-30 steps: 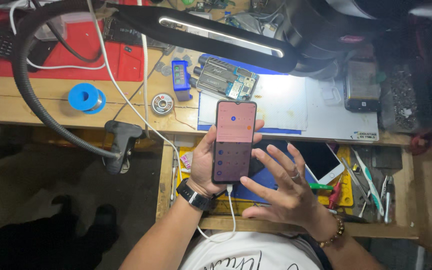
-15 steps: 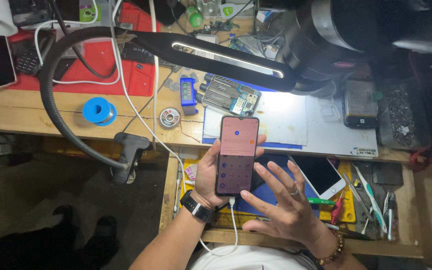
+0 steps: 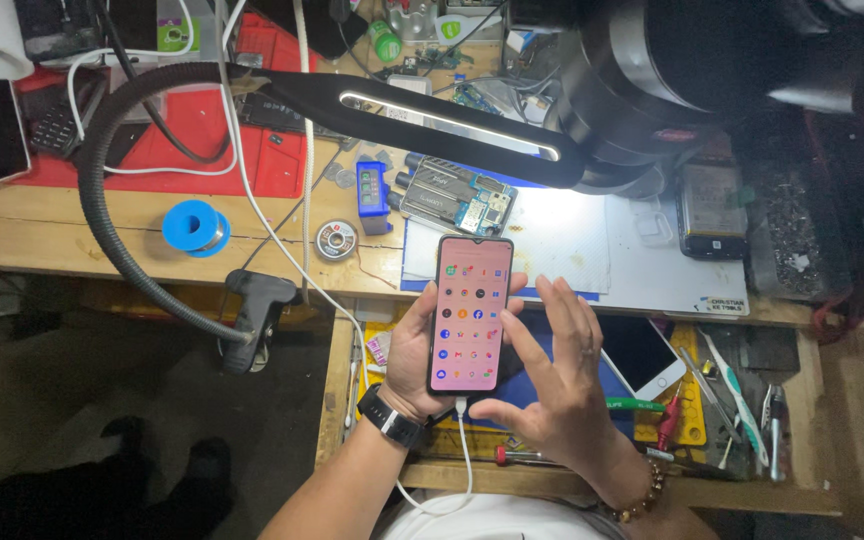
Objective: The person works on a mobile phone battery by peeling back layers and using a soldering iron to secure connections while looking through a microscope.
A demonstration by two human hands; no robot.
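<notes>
— How do the hands sit?

— The left hand (image 3: 414,352) grips the smartphone (image 3: 470,313) from behind, fingers curled round its edges, a black watch (image 3: 390,415) on the wrist; the right hand (image 3: 552,380) hovers spread and empty just beside the phone's right edge, a beaded bracelet (image 3: 640,492) on its wrist.

— What differs from a second ago?

— Then the screen showed plain pink and dark halves; now it shows rows of small round icons.

— And the phone itself?

— Black-framed, held upright over the open tool drawer (image 3: 712,420), below the white work mat (image 3: 642,270); a white cable (image 3: 464,440) plugs into its bottom end.
</notes>
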